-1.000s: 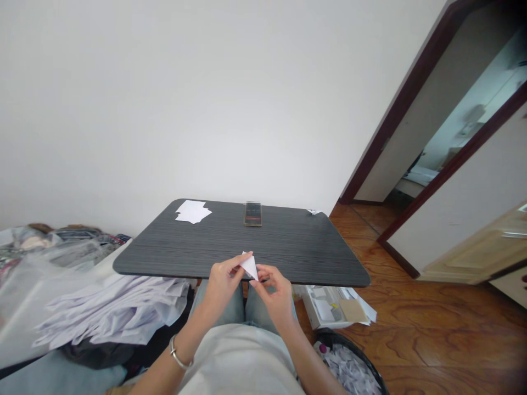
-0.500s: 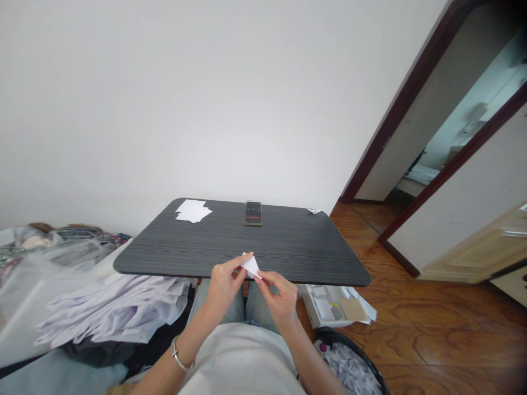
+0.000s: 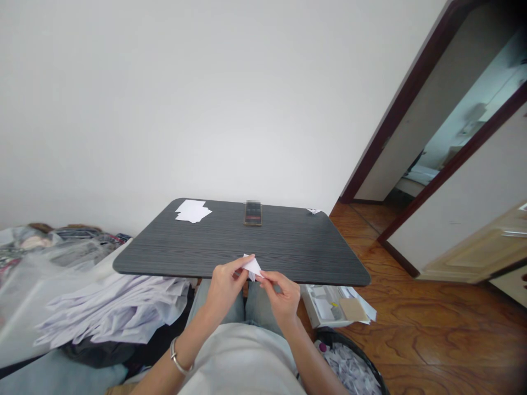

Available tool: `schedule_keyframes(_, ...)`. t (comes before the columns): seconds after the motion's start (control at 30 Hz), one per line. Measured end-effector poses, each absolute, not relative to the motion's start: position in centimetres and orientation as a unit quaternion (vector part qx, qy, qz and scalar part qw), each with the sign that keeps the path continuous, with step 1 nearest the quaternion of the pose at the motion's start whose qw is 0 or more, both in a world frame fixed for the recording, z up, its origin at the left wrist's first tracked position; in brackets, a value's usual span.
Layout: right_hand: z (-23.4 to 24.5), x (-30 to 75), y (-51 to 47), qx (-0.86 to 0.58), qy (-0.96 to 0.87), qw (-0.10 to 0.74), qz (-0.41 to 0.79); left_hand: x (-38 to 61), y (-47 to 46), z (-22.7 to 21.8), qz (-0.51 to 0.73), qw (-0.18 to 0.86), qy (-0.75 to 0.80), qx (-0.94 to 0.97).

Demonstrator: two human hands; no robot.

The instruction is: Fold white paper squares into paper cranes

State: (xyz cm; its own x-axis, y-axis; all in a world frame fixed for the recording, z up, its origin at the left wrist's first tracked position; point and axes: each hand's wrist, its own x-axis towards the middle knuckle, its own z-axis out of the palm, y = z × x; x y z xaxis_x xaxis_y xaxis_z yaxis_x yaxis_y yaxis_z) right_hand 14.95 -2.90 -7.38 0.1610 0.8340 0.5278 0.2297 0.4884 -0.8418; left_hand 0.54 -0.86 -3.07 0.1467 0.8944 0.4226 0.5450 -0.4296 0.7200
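Note:
A small folded piece of white paper (image 3: 252,266) is held at the table's front edge, with a pointed flap hanging from its lower side. My left hand (image 3: 225,280) pinches its upper left part between thumb and fingers. At the lower right corner, my right hand (image 3: 280,293) grips it with thumb and fingertips. Loose white paper sheets (image 3: 191,210) lie at the back left of the dark table (image 3: 206,241). A small folded white paper piece (image 3: 313,211) rests at the back right corner.
A phone (image 3: 252,214) stands at the table's back edge. Below on the right are a white box (image 3: 315,310) with papers and a dark bin (image 3: 381,376) full of folded paper pieces. White cloth-like layers (image 3: 115,310) are heaped on the left.
The folded paper has tilted slightly, and a pointed flap now shows below it. My right hand has shifted a little to the right; my left hand has hardly moved.

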Motion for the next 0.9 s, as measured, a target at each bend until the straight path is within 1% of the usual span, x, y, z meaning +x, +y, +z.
schedule_keyframes(0.1, -7.6, 15.0, -2.8, -0.439, -0.585, 0.625, 0.272, 0.6, -0.9, -3.1, 0.428, 0.204, 0.491, 0.731)
schedule_keyframes(0.23, -7.5, 14.9, -2.8, -0.419, -0.579, 0.643, 0.277, 0.5, -0.9, -3.1, 0.424, 0.199, 0.495, 0.732)
schedule_keyframes(0.4, -7.1, 15.0, -2.8, -0.413, -0.591, 0.629, 0.292, 0.5, -0.9, -3.0, 0.434, 0.190, 0.499, 0.725)
schedule_keyframes(0.6, -6.5, 14.9, -2.7, -0.412, -0.622, 0.607, 0.272, 0.6, -0.9, -3.1, 0.436, 0.204, 0.490, 0.727)
schedule_keyframes(0.7, -6.4, 14.9, -2.7, -0.404, -0.634, 0.598, 0.278, 0.7, -0.8, -3.5, 0.442, 0.240, 0.477, 0.721)
schedule_keyframes(0.9, -6.4, 15.0, -2.7, -0.400, -0.613, 0.600, 0.324, 0.7, -0.4, -4.0, 0.456, 0.360, 0.416, 0.700)
